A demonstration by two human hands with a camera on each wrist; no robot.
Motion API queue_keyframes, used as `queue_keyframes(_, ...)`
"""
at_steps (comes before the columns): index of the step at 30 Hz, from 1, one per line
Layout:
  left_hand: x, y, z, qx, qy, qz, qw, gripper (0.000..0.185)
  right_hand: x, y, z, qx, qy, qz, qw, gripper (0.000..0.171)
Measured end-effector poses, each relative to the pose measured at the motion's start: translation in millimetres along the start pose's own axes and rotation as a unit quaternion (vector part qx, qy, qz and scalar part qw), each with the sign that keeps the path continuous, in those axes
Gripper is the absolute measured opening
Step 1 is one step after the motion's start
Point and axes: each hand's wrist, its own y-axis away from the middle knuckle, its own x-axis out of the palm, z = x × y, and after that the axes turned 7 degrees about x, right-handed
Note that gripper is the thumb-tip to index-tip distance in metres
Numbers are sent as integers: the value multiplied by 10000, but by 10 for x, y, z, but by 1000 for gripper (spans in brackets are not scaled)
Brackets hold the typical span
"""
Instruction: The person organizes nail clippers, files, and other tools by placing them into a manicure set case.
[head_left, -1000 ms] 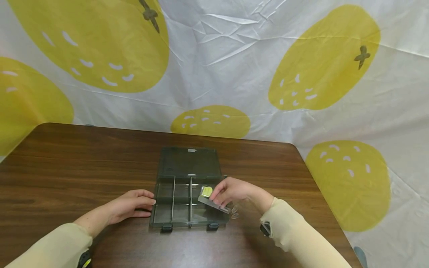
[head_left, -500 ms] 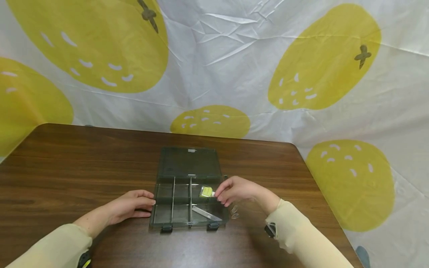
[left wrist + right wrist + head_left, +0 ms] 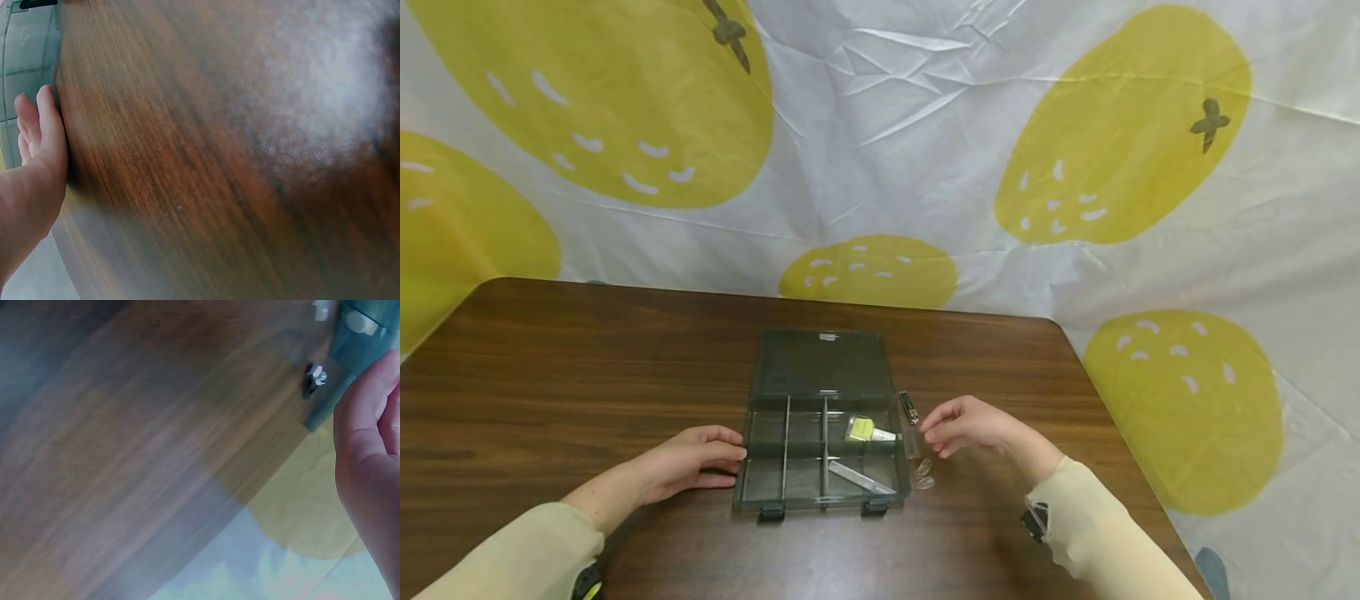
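Note:
A dark see-through compartment box [image 3: 805, 482] lies on the table with its lid [image 3: 820, 362] laid back. My left hand [image 3: 703, 457] rests at the box's left side, fingers straight and fingertips right at its edge. My right hand [image 3: 973, 425] hovers just right of the box with loosely bent fingers and nothing visible in them. Near its fingertips are a nail clipper [image 3: 908, 407] and a clear flat piece [image 3: 912, 443]. Inside the box, a small bottle with a yellow label [image 3: 860, 429] lies in the back right compartment, and a flat grey strip [image 3: 861, 479] lies slanted in the front right one.
Several small clear oval pieces [image 3: 924, 475] lie on the table beside the box's right edge. Two dark latches [image 3: 875, 507] stick out from the box's front. Behind the wooden table [image 3: 625, 350] hangs a white cloth [image 3: 910, 158] with yellow fruit prints.
My right hand has let go of the grey strip, which lies in the front right compartment, and has moved right, out of the box. My left hand has stayed at the box's side.

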Motion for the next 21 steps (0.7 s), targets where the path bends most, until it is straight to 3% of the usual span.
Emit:
queue_keyframes(12, 6, -18, 17, -19, 24, -67, 10000, 49, 66, -40, -258, 152, 483, -589, 9970, 27)
queue_keyframes(21, -14, -39, 58, 61, 35, -30, 10000, 47, 194, -43, -267, 31, 1183, -967, 9882, 21)
